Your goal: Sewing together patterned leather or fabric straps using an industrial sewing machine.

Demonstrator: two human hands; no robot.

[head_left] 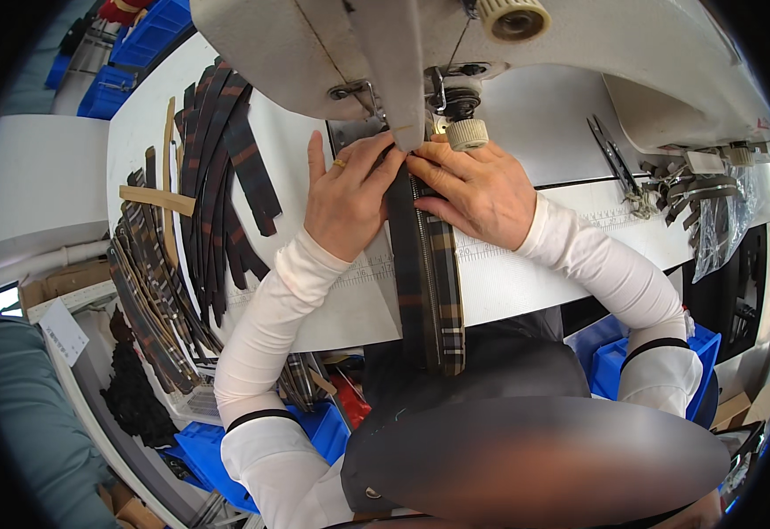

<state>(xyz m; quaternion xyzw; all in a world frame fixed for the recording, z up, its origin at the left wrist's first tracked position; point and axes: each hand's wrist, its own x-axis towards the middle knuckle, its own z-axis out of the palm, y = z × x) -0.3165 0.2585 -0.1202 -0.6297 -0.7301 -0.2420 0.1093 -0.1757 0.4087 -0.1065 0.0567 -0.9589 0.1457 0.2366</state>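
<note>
A long dark strip with faint rust-coloured bands (413, 282) runs from under the sewing machine's head (407, 106) toward me. Alongside it lies a plaid strip edged with a metal zipper (448, 300); both hang over the table's near edge. My left hand (348, 189), a ring on one finger, pinches the dark strip's left side near the needle area, its outer finger raised. From the right, my right hand (482, 189) grips the zipper side, thumb low and fingers bent close to the machine's foot. Fingertips and needle are partly hidden behind the machine head.
Dark banded strips (217, 167) and plaid zipper strips (151, 291) are piled at left, with a tan strip (157, 199) across them. Scissors (614, 159) lie at right beside a plastic bag (724, 220). Blue bins (195, 454) stand below. A printed ruler (570, 220) crosses the white table.
</note>
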